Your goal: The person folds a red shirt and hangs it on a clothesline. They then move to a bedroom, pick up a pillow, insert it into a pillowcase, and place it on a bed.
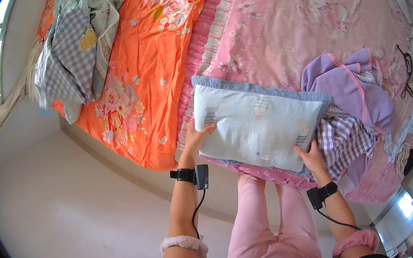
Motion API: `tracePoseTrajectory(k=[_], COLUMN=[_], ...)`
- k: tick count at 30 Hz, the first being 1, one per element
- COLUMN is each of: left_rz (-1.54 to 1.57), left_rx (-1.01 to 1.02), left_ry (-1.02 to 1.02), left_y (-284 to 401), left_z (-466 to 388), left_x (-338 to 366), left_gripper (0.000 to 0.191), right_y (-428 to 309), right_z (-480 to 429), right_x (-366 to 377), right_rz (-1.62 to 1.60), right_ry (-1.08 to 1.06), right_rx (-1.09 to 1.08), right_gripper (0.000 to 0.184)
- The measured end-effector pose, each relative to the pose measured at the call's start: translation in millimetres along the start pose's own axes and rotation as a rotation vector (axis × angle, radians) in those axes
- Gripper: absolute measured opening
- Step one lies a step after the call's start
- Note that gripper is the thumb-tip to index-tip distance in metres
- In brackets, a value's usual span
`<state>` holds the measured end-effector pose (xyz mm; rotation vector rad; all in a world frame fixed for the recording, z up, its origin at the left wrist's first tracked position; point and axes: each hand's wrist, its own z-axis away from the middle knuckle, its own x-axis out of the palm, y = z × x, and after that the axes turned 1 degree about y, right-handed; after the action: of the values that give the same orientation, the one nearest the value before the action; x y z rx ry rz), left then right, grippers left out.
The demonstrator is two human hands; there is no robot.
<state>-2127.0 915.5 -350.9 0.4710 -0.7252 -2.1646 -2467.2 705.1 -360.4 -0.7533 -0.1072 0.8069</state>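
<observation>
A light blue pillow (249, 123) with a fish pattern and a grey-blue border lies at the near edge of the bed. My left hand (195, 136) holds its left side, thumb on top and the other fingers hidden beneath. At the lower right corner, my right hand (311, 157) grips the pillow in the same way. A purple-and-white checked cloth (344, 137) lies right beside my right hand. Beyond it is a crumpled lilac cloth (347, 87) with pink trim.
An orange floral bedspread (150, 97) covers the left side, next to a pink floral bedspread (294, 17). Grey checked bedding (69, 57) is heaped at the far left. Dark cords (406, 73) and small garments (405, 132) lie along the right. Bare floor (83, 209) shows at lower left.
</observation>
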Motion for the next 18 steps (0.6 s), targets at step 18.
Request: tracePoseTrajectory(k=[18], left_rz=[-0.100], left_rx=[0.013], left_ry=[0.161], left_y=[-26.4], left_z=[-3.4], left_x=[55.2], left_gripper=[0.043], right_y=[-26.6], right_z=[39.3], right_x=[-36.9], right_rz=[0.151], right_ry=[0.175], right_rx=[0.041], right_gripper=[0.063])
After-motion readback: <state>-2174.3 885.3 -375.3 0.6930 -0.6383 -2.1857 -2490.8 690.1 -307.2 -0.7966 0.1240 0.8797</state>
